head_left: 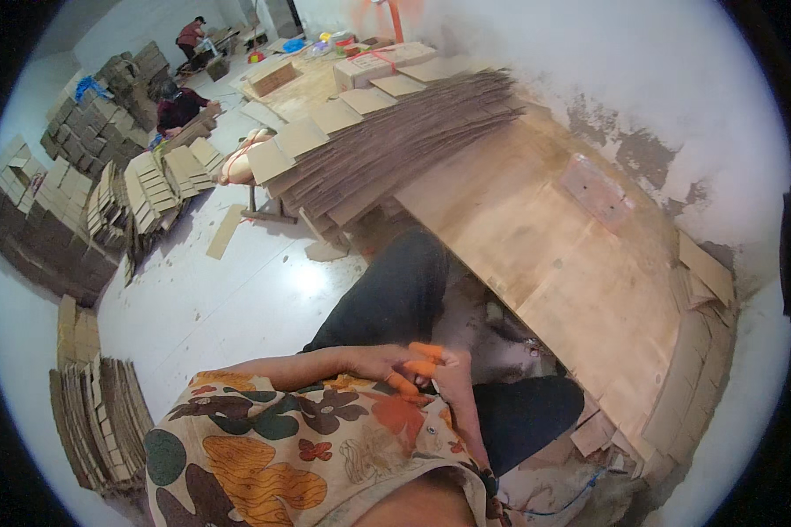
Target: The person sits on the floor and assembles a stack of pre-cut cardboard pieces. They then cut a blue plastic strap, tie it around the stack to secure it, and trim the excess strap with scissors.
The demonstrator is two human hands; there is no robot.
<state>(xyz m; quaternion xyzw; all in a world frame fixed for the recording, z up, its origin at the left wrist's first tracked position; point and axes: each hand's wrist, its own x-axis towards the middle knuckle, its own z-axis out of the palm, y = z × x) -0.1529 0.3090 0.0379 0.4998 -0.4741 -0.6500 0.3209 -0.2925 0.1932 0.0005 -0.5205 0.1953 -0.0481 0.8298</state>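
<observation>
My left hand [380, 361] and my right hand [454, 379] meet over my lap, in front of the patterned shirt. Orange finger covers [424, 350] sit on several of the fingers. Both hands are closed, with the fingers curled in against each other. What lies between them, if anything, is hidden. To the right of my hands is a wooden tabletop [536, 228] that neither hand touches.
Layered cardboard pieces [395, 140] lie across the table's far part, and more cardboard [690, 386] lines its right end. A pinkish rectangular block [596, 191] rests near the wall. Cardboard stacks [101, 422] stand at left. Two people [180, 110] sit further back.
</observation>
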